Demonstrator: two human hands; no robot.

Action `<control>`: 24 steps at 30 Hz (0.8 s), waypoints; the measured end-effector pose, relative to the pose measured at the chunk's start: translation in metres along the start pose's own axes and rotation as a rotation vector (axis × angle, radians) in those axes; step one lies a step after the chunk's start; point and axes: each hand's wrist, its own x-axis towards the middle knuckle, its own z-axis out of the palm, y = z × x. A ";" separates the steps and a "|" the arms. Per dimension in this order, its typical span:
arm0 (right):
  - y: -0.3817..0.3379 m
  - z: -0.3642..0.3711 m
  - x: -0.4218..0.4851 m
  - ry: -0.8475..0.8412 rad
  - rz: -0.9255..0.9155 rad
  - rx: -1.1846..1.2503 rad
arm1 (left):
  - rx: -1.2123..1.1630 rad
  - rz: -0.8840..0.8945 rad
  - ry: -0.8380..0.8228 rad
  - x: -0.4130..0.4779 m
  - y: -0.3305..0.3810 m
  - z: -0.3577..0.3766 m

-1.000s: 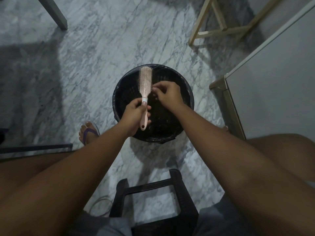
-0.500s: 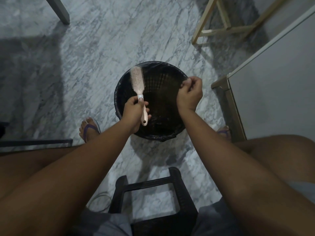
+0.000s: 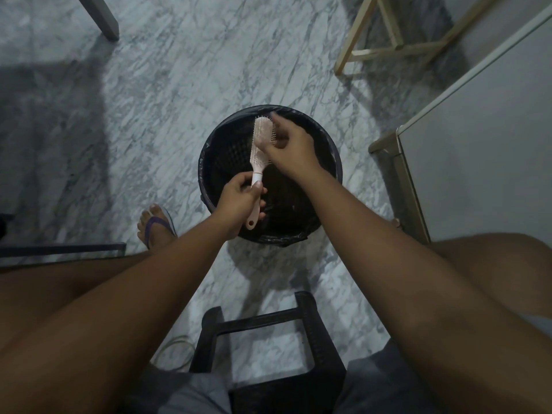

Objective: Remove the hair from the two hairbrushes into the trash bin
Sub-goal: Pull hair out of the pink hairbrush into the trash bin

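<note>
- Pink hairbrush (image 3: 259, 150) held over the black trash bin (image 3: 207, 162), head towards 12 o'clock, handle towards 6.
- Left hand (image 3: 239, 203) on the handle, fingers curled round it in a firm grip.
- Right hand (image 3: 288, 146) reaching in from 4 o'clock, thumb and bent fingers pinching the brush head at the bristles; hair there too small to tell.
- Sandalled foot (image 3: 155, 228) at the bin's 8 o'clock, black stool (image 3: 310, 324) at 6.

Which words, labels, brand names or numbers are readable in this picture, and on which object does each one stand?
No readable text anywhere in the picture.
pink hairbrush, held by the left hand: no print visible.
black trash bin: no label visible.
white cabinet: plain face, no marking visible.
</note>
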 end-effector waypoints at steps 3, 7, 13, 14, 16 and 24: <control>-0.002 -0.003 0.006 0.008 -0.045 -0.184 | 0.024 0.007 0.006 0.000 -0.002 0.001; -0.001 -0.004 0.013 0.009 -0.039 -0.347 | 0.085 0.028 0.004 0.001 -0.006 0.003; -0.006 -0.009 0.010 0.080 -0.144 -0.227 | 0.019 -0.017 -0.025 0.001 -0.007 0.004; -0.009 -0.011 0.009 0.110 -0.169 -0.181 | 0.008 -0.023 -0.030 0.000 -0.007 0.004; -0.016 -0.018 0.007 0.184 -0.219 -0.093 | -0.021 -0.038 -0.030 0.000 -0.007 0.004; -0.019 -0.035 0.006 0.474 -0.367 0.009 | -0.080 -0.034 -0.028 0.001 -0.002 0.000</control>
